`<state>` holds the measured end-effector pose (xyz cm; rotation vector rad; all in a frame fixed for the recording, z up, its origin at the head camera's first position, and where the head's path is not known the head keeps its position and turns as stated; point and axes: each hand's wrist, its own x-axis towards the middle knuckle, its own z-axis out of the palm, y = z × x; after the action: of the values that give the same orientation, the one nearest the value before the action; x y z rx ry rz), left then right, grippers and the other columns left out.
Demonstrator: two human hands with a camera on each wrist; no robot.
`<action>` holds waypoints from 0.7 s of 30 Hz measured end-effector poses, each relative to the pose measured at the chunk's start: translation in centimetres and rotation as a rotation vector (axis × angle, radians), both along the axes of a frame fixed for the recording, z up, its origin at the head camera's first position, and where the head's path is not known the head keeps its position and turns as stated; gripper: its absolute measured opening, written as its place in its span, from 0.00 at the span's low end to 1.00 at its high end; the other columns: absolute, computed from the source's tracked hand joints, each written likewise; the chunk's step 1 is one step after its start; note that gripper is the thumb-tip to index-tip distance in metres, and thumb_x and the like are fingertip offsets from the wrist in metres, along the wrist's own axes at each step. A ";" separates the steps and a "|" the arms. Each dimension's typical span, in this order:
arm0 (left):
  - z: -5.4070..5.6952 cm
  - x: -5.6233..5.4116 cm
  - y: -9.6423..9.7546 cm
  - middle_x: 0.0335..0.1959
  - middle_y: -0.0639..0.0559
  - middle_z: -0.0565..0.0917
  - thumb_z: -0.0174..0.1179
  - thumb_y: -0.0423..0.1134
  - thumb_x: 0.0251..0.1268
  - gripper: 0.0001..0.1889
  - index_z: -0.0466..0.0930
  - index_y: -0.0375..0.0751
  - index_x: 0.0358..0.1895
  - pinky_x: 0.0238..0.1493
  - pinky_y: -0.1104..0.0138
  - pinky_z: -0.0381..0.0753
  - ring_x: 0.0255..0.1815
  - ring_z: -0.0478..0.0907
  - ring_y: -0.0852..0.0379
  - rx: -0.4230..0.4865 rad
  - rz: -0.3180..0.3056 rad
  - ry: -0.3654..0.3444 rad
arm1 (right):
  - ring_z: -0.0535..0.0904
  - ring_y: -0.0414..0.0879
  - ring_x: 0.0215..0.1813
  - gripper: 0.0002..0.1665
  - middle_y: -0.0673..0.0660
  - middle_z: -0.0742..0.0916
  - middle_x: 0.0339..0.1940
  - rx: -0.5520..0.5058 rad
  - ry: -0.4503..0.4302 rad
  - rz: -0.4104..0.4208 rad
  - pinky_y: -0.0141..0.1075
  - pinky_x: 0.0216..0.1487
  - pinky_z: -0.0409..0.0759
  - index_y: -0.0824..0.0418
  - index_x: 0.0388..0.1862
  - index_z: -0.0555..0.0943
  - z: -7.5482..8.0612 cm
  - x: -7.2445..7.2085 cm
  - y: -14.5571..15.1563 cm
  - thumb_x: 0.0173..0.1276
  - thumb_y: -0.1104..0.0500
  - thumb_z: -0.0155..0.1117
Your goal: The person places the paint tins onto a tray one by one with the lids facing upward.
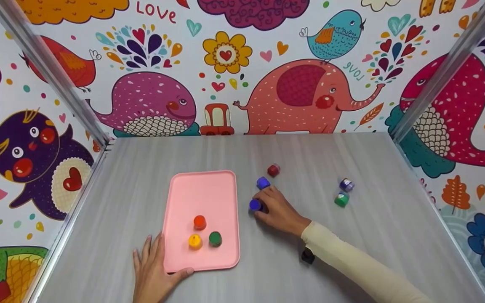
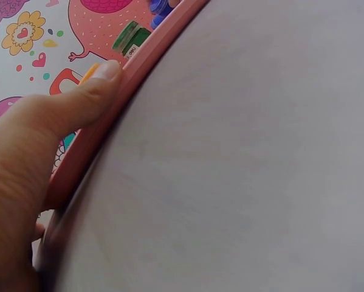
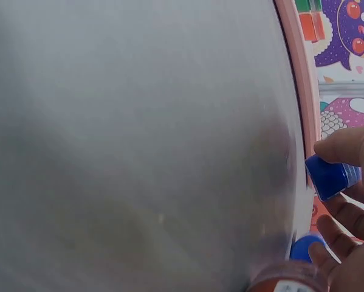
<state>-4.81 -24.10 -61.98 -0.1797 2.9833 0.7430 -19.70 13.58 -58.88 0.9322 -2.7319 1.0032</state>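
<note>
My right hand (image 1: 280, 210) pinches a small blue-lidded paint jar (image 1: 255, 205) between thumb and fingers, just right of the pink tray (image 1: 202, 193). In the right wrist view the thumb lies along one side of this blue jar (image 3: 327, 176). A second blue jar (image 1: 262, 182) stands beyond the fingers. At the tray's near left corner rests my left hand (image 1: 154, 273), its fingers extended along the side and its thumb on the near rim. On the tray are an orange jar (image 1: 199, 222), a yellow jar (image 1: 195, 242) and a green jar (image 1: 215, 238).
A red jar (image 1: 273, 169) lies farther back, past the second blue jar. To the right, a dark blue or purple jar (image 1: 346, 184) and another green jar (image 1: 342, 199) lie close together. Printed panels with metal posts bound the grey table (image 1: 141, 160).
</note>
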 end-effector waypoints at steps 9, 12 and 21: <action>0.0 0.0 0.0 0.87 0.27 0.57 0.73 0.86 0.41 0.80 0.52 0.29 0.88 0.80 0.26 0.18 0.88 0.43 0.24 0.009 0.000 0.006 | 0.77 0.48 0.63 0.22 0.54 0.87 0.57 -0.018 -0.042 0.034 0.47 0.69 0.83 0.60 0.62 0.85 0.0 0.2 -1.4 0.72 0.62 0.79; 0.0 -0.1 -0.1 0.87 0.27 0.58 0.73 0.86 0.41 0.80 0.52 0.29 0.88 0.80 0.26 0.19 0.88 0.43 0.24 0.012 -0.001 0.005 | 0.78 0.48 0.62 0.21 0.53 0.87 0.57 -0.029 -0.024 0.051 0.46 0.67 0.84 0.60 0.61 0.85 -0.1 0.2 -1.7 0.72 0.62 0.79; 0.0 0.0 0.0 0.87 0.28 0.58 0.72 0.87 0.41 0.80 0.52 0.31 0.88 0.80 0.26 0.19 0.88 0.43 0.24 0.012 0.002 0.004 | 0.78 0.50 0.61 0.21 0.55 0.88 0.55 -0.023 0.021 0.085 0.46 0.64 0.83 0.61 0.60 0.85 0.1 -0.1 -3.0 0.71 0.63 0.80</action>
<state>-4.81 -24.14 -61.96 -0.1805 2.9823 0.7629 -19.81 10.63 -58.82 1.0574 -2.6778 1.0305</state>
